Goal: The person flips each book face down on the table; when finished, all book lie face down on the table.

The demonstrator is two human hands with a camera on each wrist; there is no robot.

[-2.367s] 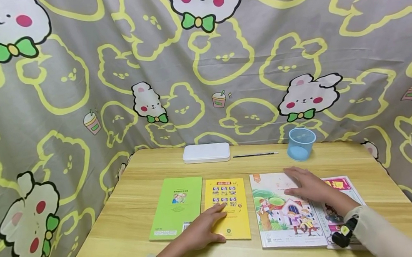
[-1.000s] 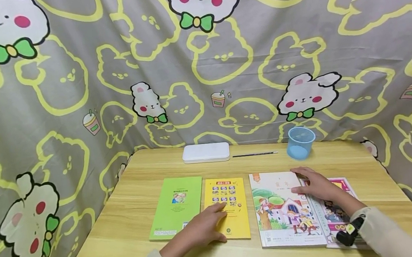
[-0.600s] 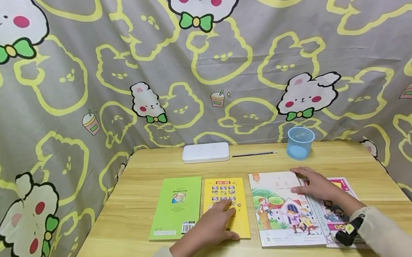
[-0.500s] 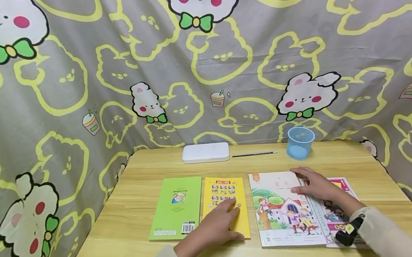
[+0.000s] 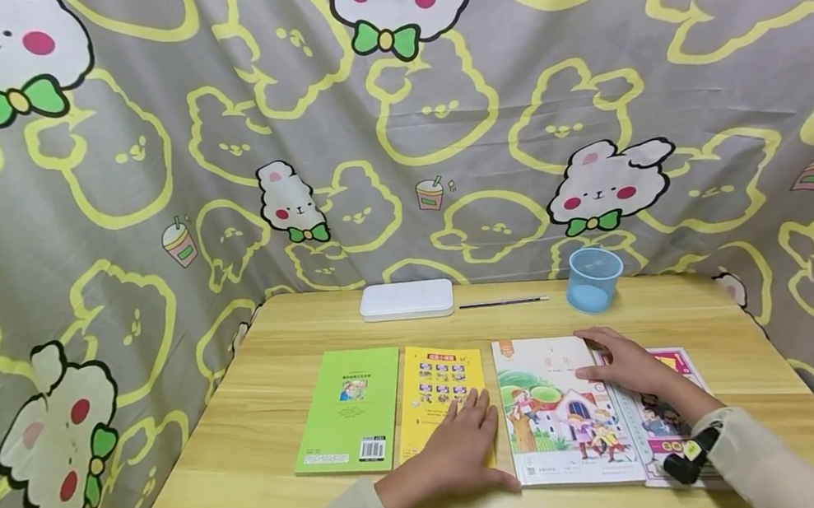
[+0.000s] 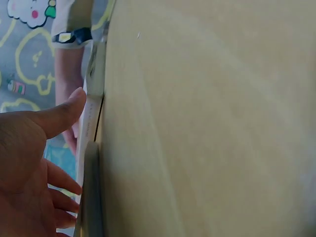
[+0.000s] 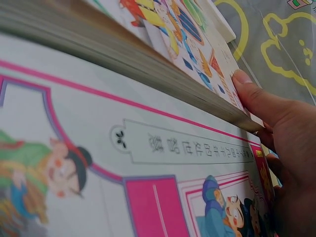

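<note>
My left hand (image 5: 453,452) lies over the lower right part of a yellow book (image 5: 420,422), its fingers spread and its thumb stretched toward the neighbouring white book. In the left wrist view that hand (image 6: 22,168) has its fingertips right at a book's edge. My right hand (image 5: 623,364) is at the upper right corner of the white illustrated book (image 5: 548,388). In the right wrist view its thumb presses the cover and its fingers curl at the page edge. A pink-bordered book (image 5: 656,426) lies directly to the right, partly under the right forearm.
A green book (image 5: 354,408) lies left of the yellow one. Along the back of the wooden table (image 5: 247,436) are a white case (image 5: 407,300), a thin dark pencil-like stick (image 5: 504,302) and a blue cup (image 5: 594,282). A patterned curtain (image 5: 479,230) hangs behind.
My left hand has slid right across the yellow book, and its thumb now extends past that book's edge. My right hand shifted slightly right earlier, then stayed at the white book's corner.
</note>
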